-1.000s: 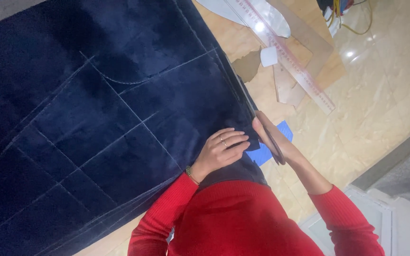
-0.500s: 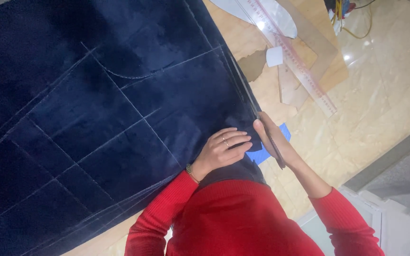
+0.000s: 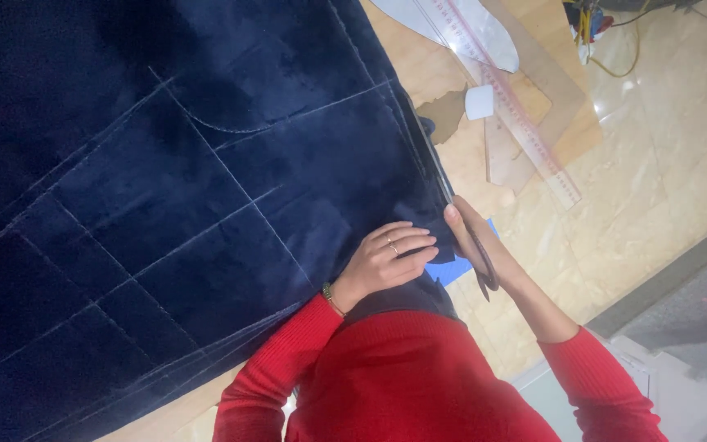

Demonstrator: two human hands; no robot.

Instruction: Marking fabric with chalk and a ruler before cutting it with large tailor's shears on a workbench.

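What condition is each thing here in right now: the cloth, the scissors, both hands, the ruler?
Dark blue fabric: spread flat, marked with chalk lines.
Scissors: held along the fabric's right edge, blades lying on it.
Left hand: palm down, pressing the fabric.
Right hand: gripping the scissors.
Clear ruler: lying flat on the wooden table, untouched.

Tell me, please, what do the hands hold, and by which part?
The right hand holds scissors by the handle loops. The left hand only presses flat on the dark blue fabric.
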